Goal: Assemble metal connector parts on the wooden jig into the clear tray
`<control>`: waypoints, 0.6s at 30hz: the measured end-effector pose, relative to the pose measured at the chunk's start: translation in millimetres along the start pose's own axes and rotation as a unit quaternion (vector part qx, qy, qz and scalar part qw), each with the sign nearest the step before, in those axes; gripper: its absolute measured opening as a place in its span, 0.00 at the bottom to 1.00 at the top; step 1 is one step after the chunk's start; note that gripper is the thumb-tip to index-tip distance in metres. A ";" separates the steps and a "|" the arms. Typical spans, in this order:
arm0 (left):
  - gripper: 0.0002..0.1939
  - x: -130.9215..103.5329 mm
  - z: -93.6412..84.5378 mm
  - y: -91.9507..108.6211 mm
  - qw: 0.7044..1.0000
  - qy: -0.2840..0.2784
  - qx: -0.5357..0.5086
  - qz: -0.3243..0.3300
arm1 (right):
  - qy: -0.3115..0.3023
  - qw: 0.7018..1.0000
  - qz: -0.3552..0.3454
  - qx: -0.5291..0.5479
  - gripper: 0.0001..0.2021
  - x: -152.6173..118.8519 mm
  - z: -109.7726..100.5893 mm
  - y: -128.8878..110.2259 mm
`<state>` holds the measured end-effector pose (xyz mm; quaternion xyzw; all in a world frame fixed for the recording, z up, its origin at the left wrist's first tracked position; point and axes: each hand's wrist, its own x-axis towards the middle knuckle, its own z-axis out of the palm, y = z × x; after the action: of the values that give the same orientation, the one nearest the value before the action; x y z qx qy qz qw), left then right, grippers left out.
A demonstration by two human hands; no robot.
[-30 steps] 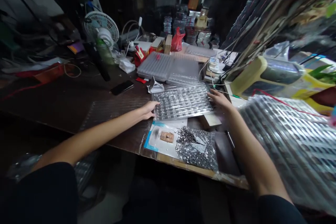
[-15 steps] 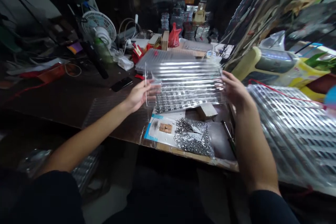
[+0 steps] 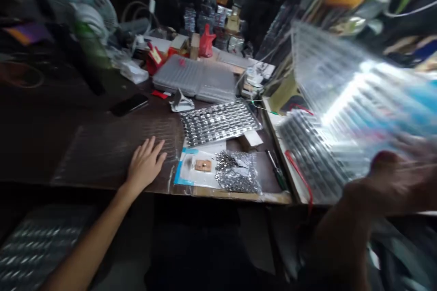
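My left hand (image 3: 146, 163) rests palm down with fingers spread, at the right part of a clear ribbed plastic tray (image 3: 99, 148) lying on the dark table. On the right, my right hand (image 3: 399, 177) grips another clear ribbed plastic tray (image 3: 351, 82), raised and tilted; both are smeared by motion. Between the hands lies a tray filled with rows of shiny metal pieces (image 3: 220, 120). In front of it are a bag of small metal parts (image 3: 237, 170) and a small brown block (image 3: 203, 165) on a white, blue-edged sheet.
Stacked clear trays (image 3: 194, 75) lie at the back, beside a white stand (image 3: 181, 101). A phone (image 3: 129, 104) and a fan (image 3: 83, 2) are on the left. Right of the bag lies a screwdriver-like tool (image 3: 276, 170); beyond it are more filled trays (image 3: 307, 154) and a red cord (image 3: 300, 175).
The clear tray held in both hands has swung right in my right hand. My left hand has let go and come down to the table. The view has shifted too.
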<state>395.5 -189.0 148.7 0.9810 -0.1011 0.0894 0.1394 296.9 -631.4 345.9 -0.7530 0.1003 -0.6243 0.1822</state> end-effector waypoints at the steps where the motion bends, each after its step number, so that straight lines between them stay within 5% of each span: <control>1: 0.28 1.3 1.7 -1.5 1.000 0.007 0.004 0.007 | 0.036 0.994 -0.084 -0.052 0.15 -5.6 -14.8 -1.9; 3: 0.29 4.8 3.6 -2.9 1.000 0.014 0.001 0.019 | 0.025 0.978 -0.174 -0.109 0.14 -20.8 -39.2 0.3; 5: 0.29 6.6 5.4 -3.7 0.999 0.016 -0.012 0.026 | -0.039 0.967 -0.189 -0.168 0.14 -36.5 -56.1 12.0; 10: 0.30 3.6 5.0 -6.4 0.999 0.004 -0.050 0.009 | -0.254 0.927 -0.049 -0.274 0.19 -55.1 -66.9 46.2; 13: 0.29 1.8 -1.1 -6.1 0.998 -0.008 -0.069 0.003 | -0.273 0.912 0.003 -0.306 0.25 -55.6 -61.0 43.5; 18: 0.28 3.1 -7.6 -4.1 0.997 -0.024 -0.075 0.006 | -0.261 0.947 -0.075 -0.174 0.21 -74.0 -51.8 13.9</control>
<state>398.4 -183.5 155.5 0.9690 -0.1166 0.0585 0.2100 232.5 -623.8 281.4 -0.9148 0.0998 -0.3909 0.0204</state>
